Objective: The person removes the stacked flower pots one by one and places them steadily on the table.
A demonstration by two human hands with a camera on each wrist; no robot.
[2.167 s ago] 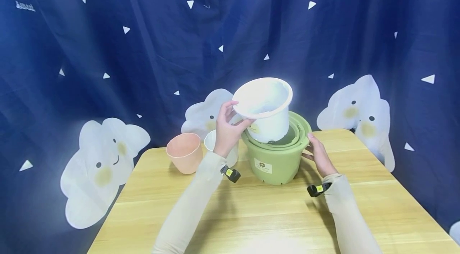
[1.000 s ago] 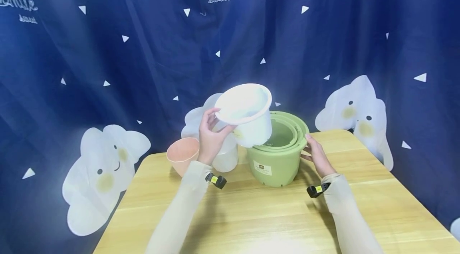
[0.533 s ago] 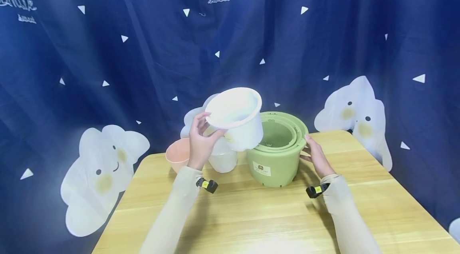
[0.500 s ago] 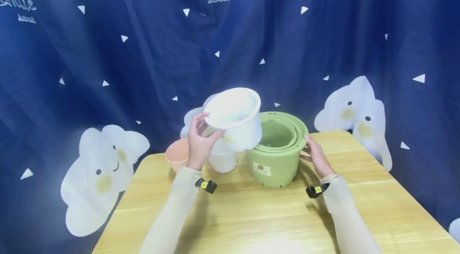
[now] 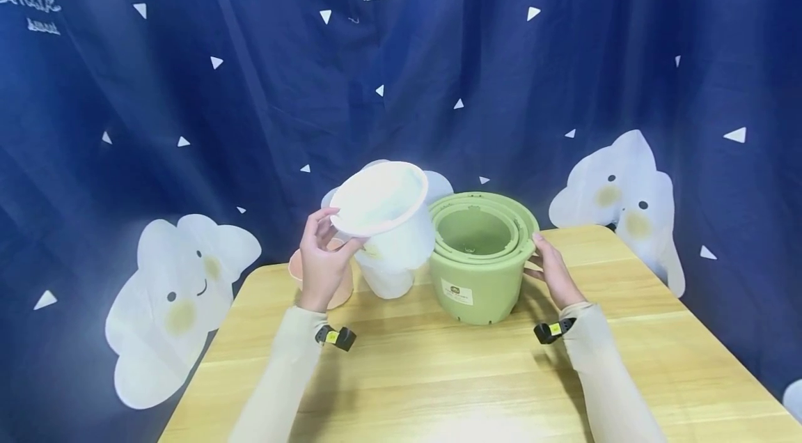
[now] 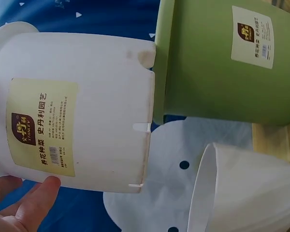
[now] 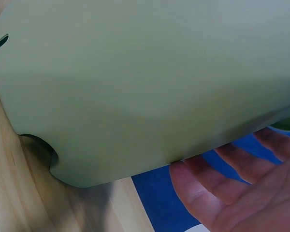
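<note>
The larger white pot (image 5: 402,239) is held tilted aloft by the left hand (image 5: 322,263) beside the green pots (image 5: 489,290), touched by the right hand's (image 5: 555,271) fingers; unstacking seems underway, a level setting-down called for.

Sleeves (image 5: 266,384) long, plain cream, close-fitting down to the wrists. Two small boxy black wrist cams (image 5: 345,340), black straps (image 5: 568,324), yellow patch (image 5: 332,337) on each.

Larger white pot (image 5: 401,244), cream label (image 6: 43,126); nested pots (image 5: 482,286) green; peach-pink pot (image 5: 342,286); smaller white pot (image 5: 388,283); desk (image 5: 438,373) yellow-tan wood grain; curtain (image 5: 269,67) navy, white triangles (image 5: 533,13) and clouds (image 5: 153,331).
</note>
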